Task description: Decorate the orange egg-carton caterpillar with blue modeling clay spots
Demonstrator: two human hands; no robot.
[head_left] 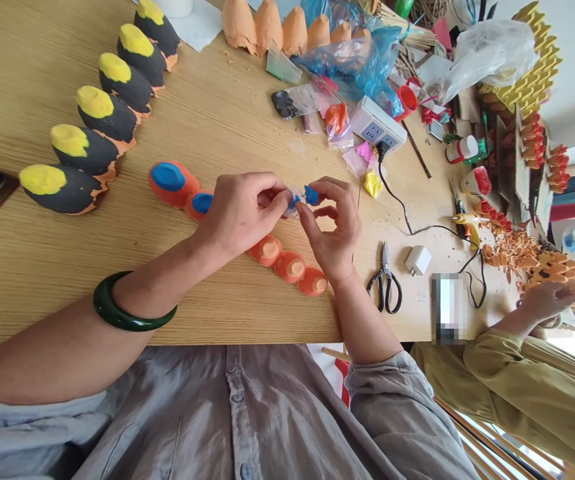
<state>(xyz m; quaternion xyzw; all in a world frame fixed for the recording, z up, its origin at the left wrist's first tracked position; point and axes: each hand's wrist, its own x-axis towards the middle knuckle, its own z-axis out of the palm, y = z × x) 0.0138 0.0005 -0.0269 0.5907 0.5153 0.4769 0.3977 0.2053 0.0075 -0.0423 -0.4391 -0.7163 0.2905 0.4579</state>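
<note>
My left hand (244, 210) pinches a small clear plastic bag (294, 202) with bits of blue modelling clay in it. Between the fingers of my right hand (336, 230) is a torn-off lump of blue modelling clay (311, 195), close beside the bag's mouth. Under my hands, a row of joined orange-red egg-carton cups (287, 265) runs diagonally across the table. The cups at its left end have blue clay tops (167, 177), while those at the right end show bare, pale tops. My left hand and forearm hide the middle of the row.
Black cups with yellow tops (92, 143) line the left; plain orange cones (294, 30) stand at the back. Clay bags, a white power strip (377, 125) and its cord lie right of centre. Scissors (385, 280) and a charger (418, 260) lie nearer. A co-worker's hand (547, 300) is far right.
</note>
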